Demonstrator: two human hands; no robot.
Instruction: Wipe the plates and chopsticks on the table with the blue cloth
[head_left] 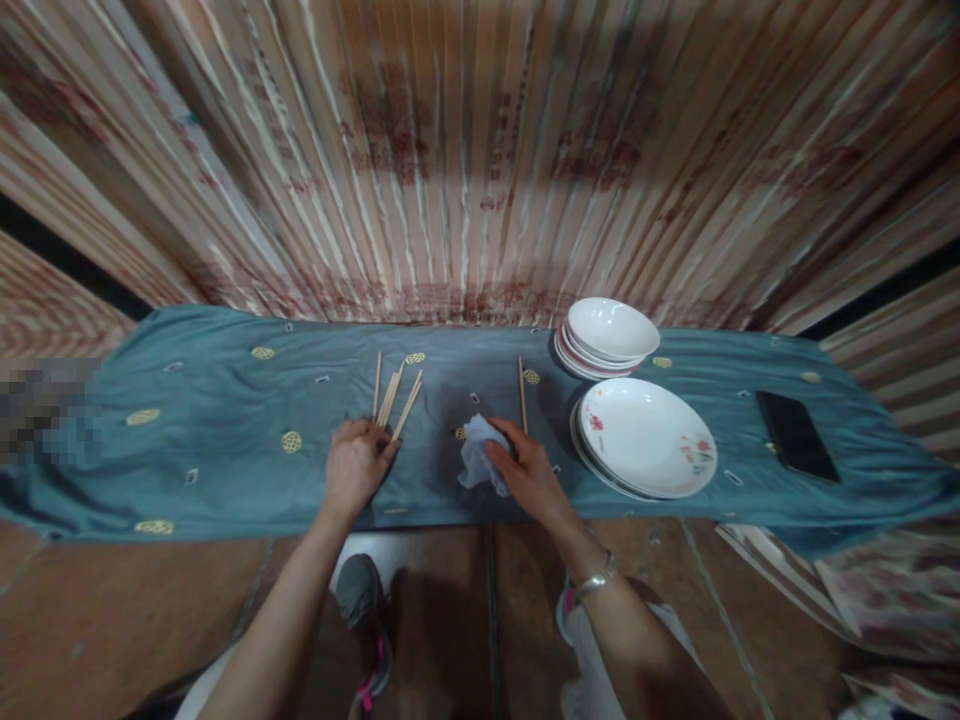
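Note:
Several wooden chopsticks (388, 400) fan out on the blue-green cloth. My left hand (356, 462) is closed over their near ends, which its fingers hide. A crumpled pale cloth or tissue (480, 458) is pinched in my right hand (529, 465), just above the tabletop. Beyond my right fingers lies a single chopstick (523, 390), pointing away from me; its near end is partly behind the hand.
Right of my right hand are a stack of flowered plates (649, 440) and, behind it, a stack of white bowls (611, 330). A black phone (797, 436) lies farther right. A patterned curtain (480, 180) hangs along the table's far edge.

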